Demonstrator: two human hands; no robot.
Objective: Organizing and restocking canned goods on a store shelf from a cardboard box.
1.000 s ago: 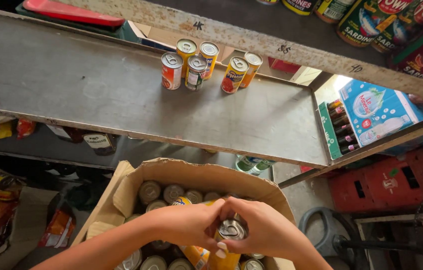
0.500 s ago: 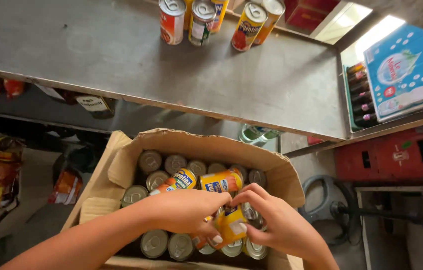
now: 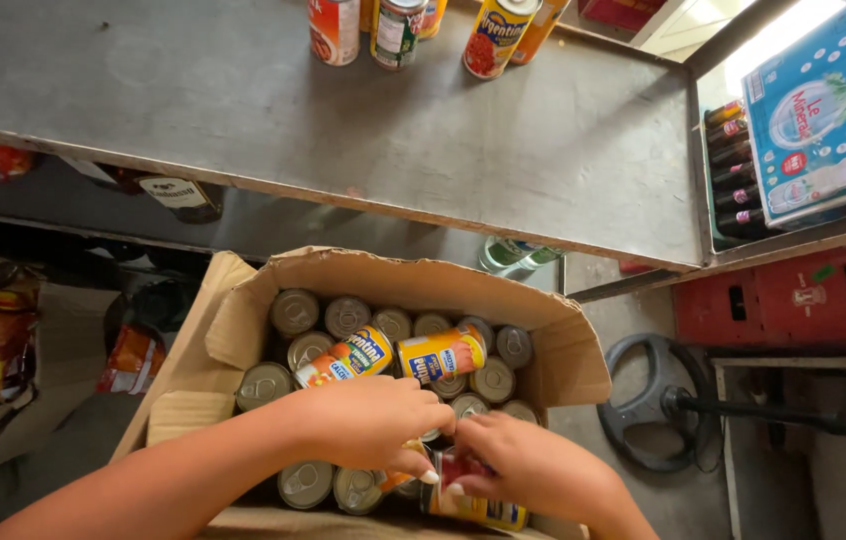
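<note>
A yellow-and-red can (image 3: 468, 500) lies on its side at the near edge of the cardboard box (image 3: 553, 330), over upright cans (image 3: 295, 312). The right hand (image 3: 533, 470) grips it; the left hand (image 3: 368, 425), fingers curled, touches its top. Above is a grey shelf (image 3: 343, 130).

Both forearms reach forward and down, left hand (image 3: 368, 425) and right hand (image 3: 528, 465) side by side, fingers curled.
</note>
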